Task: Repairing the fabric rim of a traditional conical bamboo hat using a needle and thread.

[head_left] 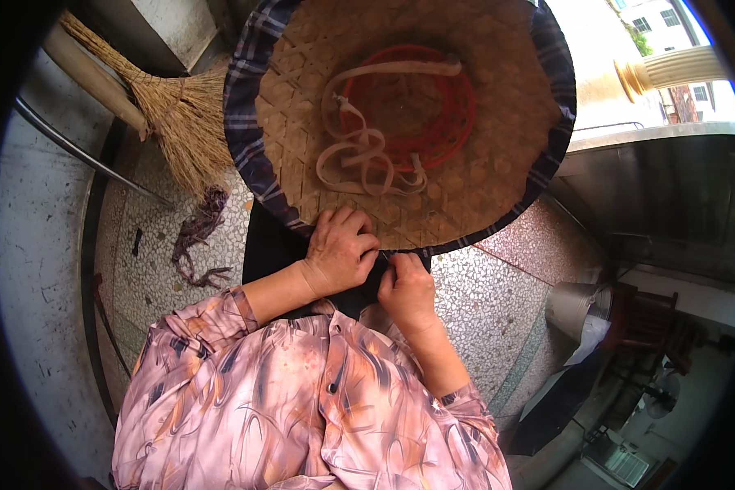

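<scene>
A wide woven straw hat (498,167), its inner side facing me, fills the upper middle. Dark plaid cloth (245,106) covers its edge all round. Inside are a red ring (459,122) and a pale strap (359,155) lying in loops. At the near rim my left hand (340,251) is closed on the hat, fingers over the inner weave and the cloth edge. Just right of it, my right hand (408,287) is closed in a pinch close against the rim. Whatever lies between its fingertips is too small to make out.
A straw broom (180,102) leans at the upper left, with a tangled purple cloth strip (198,237) on the speckled floor below it. A metal rod (90,155) slants from the left. To the right stand a metal bucket (576,306), a dark red chair (641,314) and a steel cabinet (661,196).
</scene>
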